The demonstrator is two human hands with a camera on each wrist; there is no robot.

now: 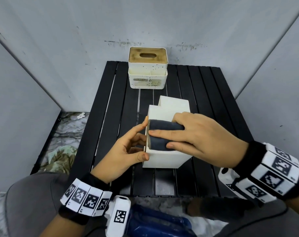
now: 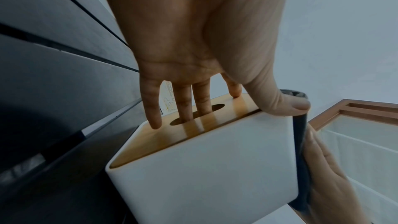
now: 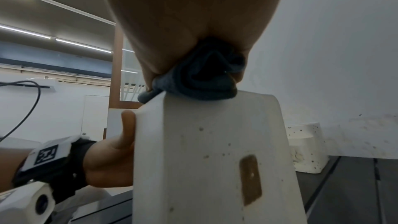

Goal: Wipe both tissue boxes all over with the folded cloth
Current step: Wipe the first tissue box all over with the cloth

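Observation:
A white tissue box (image 1: 169, 106) lies on its side in the middle of the black slatted table (image 1: 111, 108), its wooden lid (image 2: 193, 130) facing left. My left hand (image 1: 136, 142) grips it: fingers on the lid, two in the slot, thumb on the near top edge. My right hand (image 1: 188, 134) holds the folded dark cloth (image 1: 162, 134) and presses it on the box's upward face, at its left edge. The wrist views show the same box (image 3: 215, 151) and cloth (image 3: 200, 77). A second, speckled tissue box (image 1: 148, 69) stands upright at the table's far edge.
Grey walls close in the table on three sides. Littered floor (image 1: 63, 134) shows to the left of the table. My knees and a blue object (image 1: 155, 221) are below the table's near edge. Bare slats lie between the two boxes and to the right.

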